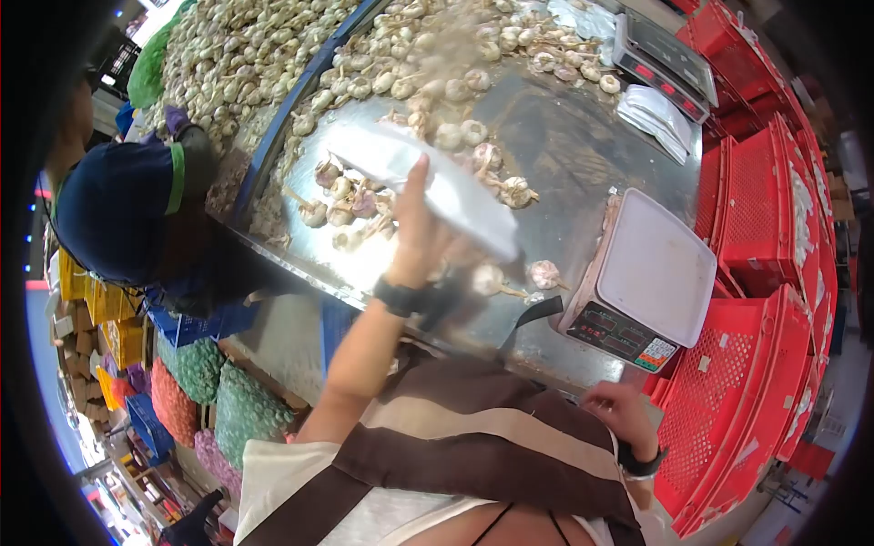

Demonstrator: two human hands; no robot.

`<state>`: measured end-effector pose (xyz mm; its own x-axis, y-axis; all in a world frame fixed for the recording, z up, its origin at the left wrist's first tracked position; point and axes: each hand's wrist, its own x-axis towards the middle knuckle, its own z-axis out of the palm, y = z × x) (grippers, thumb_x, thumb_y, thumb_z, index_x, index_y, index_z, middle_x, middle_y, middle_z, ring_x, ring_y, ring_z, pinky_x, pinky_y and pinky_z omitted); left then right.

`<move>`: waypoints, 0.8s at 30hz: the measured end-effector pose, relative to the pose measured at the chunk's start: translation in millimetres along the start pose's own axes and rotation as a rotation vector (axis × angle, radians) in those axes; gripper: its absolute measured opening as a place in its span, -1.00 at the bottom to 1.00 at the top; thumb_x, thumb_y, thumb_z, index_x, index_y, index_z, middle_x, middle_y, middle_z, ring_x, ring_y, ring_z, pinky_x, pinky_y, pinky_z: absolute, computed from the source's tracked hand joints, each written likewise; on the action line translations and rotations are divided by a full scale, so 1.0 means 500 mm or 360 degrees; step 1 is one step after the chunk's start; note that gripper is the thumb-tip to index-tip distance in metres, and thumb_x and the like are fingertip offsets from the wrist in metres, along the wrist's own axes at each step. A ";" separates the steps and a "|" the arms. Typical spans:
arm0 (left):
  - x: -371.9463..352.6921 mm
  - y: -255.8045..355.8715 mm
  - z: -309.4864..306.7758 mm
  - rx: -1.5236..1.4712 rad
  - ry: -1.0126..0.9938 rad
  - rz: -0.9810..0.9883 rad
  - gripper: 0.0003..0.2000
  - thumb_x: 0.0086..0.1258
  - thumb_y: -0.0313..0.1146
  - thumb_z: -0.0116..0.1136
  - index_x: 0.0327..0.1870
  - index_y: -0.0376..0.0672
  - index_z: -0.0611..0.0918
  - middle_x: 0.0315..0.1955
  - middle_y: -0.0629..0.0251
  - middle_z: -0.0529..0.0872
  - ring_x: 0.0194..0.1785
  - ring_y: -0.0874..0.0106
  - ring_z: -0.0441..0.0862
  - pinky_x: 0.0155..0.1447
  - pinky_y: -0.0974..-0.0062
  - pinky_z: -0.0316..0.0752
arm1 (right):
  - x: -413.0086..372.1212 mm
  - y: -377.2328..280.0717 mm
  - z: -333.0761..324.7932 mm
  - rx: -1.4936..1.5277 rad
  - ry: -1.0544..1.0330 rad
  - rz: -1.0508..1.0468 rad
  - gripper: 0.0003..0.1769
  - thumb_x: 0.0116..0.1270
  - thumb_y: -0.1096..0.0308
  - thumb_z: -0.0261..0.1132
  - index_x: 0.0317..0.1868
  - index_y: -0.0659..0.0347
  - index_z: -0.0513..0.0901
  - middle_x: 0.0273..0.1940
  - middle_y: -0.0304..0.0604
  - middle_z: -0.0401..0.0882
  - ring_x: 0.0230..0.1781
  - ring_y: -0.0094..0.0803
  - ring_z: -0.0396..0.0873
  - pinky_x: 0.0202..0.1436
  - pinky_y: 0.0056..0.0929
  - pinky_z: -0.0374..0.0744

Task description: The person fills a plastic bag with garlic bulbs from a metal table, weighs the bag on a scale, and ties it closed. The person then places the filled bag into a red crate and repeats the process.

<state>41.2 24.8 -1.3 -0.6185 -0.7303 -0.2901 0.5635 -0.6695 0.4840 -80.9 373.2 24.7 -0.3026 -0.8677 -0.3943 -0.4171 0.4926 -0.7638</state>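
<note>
My left hand (421, 238) is closed on a white flat bundle (446, 187), which looks like a stack of folded plastic bags. It is smeared by motion and tilted above the metal table (564, 118). Loose garlic bulbs (341, 202) lie under and around the bundle. A few more garlic bulbs (544, 274) rest near the table's front edge. My right hand (626, 417) hangs low at the right, beside the weighing scale (651, 268). Its fingers are loosely bent, and I see nothing in them.
A large garlic heap (255, 59) fills the far left, behind a blue divider (296, 91). Another scale (665, 64) and a white bag stack (657, 123) sit at the back right. Red crates (728, 391) line the right side. A person in a dark cap (114, 209) works at the left.
</note>
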 end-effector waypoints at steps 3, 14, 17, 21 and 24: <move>-0.008 0.006 -0.001 0.0044 -0.0305 -0.0282 -0.42 0.27 -0.02 -0.08 0.14 -0.36 0.28 -0.07 0.02 0.52 -0.03 0.21 0.52 0.12 0.28 0.39 | -0.020 0.003 0.001 -0.0560 -0.0073 0.0065 -0.69 -0.08 0.54 0.30 -0.22 0.30 0.58 -0.11 -0.02 0.51 -0.03 -0.18 0.48 0.08 -0.41 0.40; -0.028 -0.153 0.009 0.0404 -0.0292 -0.0517 -0.49 0.39 0.06 -0.34 -0.02 -0.27 0.40 -0.23 0.17 0.55 -0.16 0.32 0.57 0.00 0.36 0.48 | 0.268 -0.126 0.008 0.1156 0.0303 -0.0264 -0.72 0.29 0.37 0.11 -0.06 0.39 0.44 -0.18 -0.21 0.49 -0.14 -0.58 0.39 -0.05 -0.60 0.38; -0.020 -0.150 0.018 0.0474 -0.0138 -0.0549 -0.39 0.35 0.18 -0.44 -0.07 -0.26 0.44 -0.29 0.22 0.56 -0.22 0.38 0.57 -0.06 0.43 0.50 | 0.307 -0.110 0.021 0.0960 0.0387 -0.0409 -0.71 0.28 0.36 0.13 -0.08 0.40 0.45 -0.20 -0.22 0.49 -0.20 -0.57 0.39 -0.09 -0.58 0.39; -0.017 -0.140 0.063 0.0938 0.0055 -0.0107 -0.43 0.38 0.12 -0.35 -0.10 -0.29 0.50 -0.35 0.29 0.58 -0.34 0.50 0.55 -0.14 0.57 0.50 | 0.344 -0.114 -0.001 0.1231 0.0297 -0.0248 -0.67 0.25 0.34 0.16 -0.05 0.39 0.43 -0.19 -0.20 0.51 -0.21 -0.56 0.42 -0.08 -0.55 0.41; 0.037 -0.145 0.004 0.1248 -0.0131 0.0210 -0.55 0.39 -0.04 -0.15 -0.08 -0.34 0.50 -0.31 0.28 0.60 -0.38 0.56 0.54 -0.21 0.62 0.48 | 0.386 -0.120 -0.039 0.1648 0.0148 -0.0166 -0.68 0.21 0.39 0.20 -0.04 0.34 0.44 -0.14 -0.15 0.52 -0.17 -0.54 0.46 -0.09 -0.53 0.45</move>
<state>-12.0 60.3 -40.0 -0.6293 -0.7639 -0.1430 0.1044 -0.2654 0.9585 -131.1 177.3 4.7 -0.3905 -0.8724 -0.2941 0.4803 0.0794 -0.8735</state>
